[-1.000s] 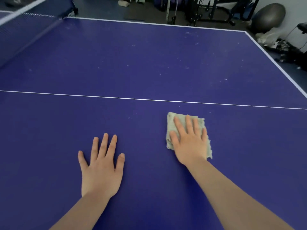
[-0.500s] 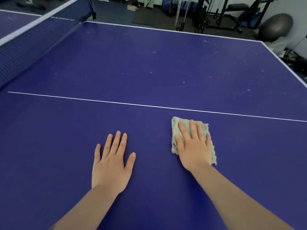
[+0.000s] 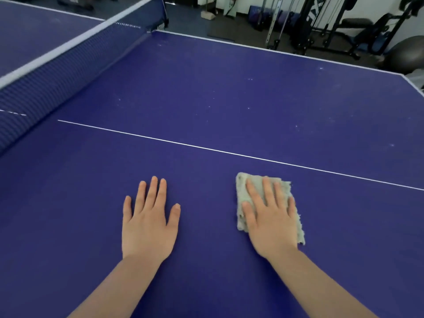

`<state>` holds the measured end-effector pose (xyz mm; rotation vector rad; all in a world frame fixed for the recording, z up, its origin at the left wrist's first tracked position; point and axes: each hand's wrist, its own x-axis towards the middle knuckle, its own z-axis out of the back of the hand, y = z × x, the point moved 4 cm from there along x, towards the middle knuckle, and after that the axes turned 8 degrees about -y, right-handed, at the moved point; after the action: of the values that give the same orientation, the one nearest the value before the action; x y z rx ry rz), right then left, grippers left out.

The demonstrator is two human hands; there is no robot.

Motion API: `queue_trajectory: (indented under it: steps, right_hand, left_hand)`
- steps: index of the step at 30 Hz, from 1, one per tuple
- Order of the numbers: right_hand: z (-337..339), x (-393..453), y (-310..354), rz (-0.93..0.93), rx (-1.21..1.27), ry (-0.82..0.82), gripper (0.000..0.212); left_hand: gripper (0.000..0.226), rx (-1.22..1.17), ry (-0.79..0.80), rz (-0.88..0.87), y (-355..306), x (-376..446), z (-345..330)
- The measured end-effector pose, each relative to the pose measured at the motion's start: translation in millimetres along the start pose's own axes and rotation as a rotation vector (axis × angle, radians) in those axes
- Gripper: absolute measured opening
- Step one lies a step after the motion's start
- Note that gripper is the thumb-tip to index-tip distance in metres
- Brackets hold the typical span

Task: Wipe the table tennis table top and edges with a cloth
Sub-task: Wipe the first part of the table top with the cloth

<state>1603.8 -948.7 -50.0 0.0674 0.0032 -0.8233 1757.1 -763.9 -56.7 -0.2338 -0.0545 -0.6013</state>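
The blue table tennis table (image 3: 229, 92) fills the view, with a white centre line running across it. A folded grey-green cloth (image 3: 241, 191) lies flat on the top just on my side of that line. My right hand (image 3: 270, 219) presses down on the cloth with straight, spread fingers and covers most of it. My left hand (image 3: 149, 221) rests flat on the bare table top to the left of the cloth, fingers straight. White specks of dust dot the far half of the top.
The net (image 3: 57, 72) stands along the left side, with the other half of the table beyond it. Past the far white edge are gym machines (image 3: 321, 21) and a grey exercise ball (image 3: 408, 56) on the floor.
Both hands and the cloth have slid left along the table toward the net, and the view has turned left so that more of the net shows.
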Motion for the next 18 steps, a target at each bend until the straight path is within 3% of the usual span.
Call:
queue_trajectory:
  steps: [3,6,9,14,16,18]
  right_hand:
    - [-4.1,12.8,67.4,0.262,0.066,-0.013,0.070]
    - [-6.0,55.1,111.6,0.374,0.107,-0.001,0.057]
    - [-5.3,95.8,100.2,0.270,0.046,0.047,0.052]
    - [-1.2,69.6,14.1,-0.154,0.023,0.018,0.055]
    - [-2.7,38.9,25.4,-0.096,0.009,-0.004,0.059]
    - [-6.6,19.9,55.8,0.117,0.037,-0.005,0.071]
  left_hand:
    - [0.064,-0.028,-0.040,0.023,-2.1,2.4,-2.4]
    - [0.071,-0.028,-0.019,0.023,-1.3,1.0,-5.6]
    - [0.071,-0.039,-0.040,0.023,0.5,2.7,-6.0]
    - [0.070,-0.016,-0.044,0.029,2.0,2.5,-7.8]
    - [0.065,-0.020,-0.045,0.037,0.9,2.5,-6.9]
    - [0.060,-0.016,-0.034,0.048,0.4,3.0,-5.7]
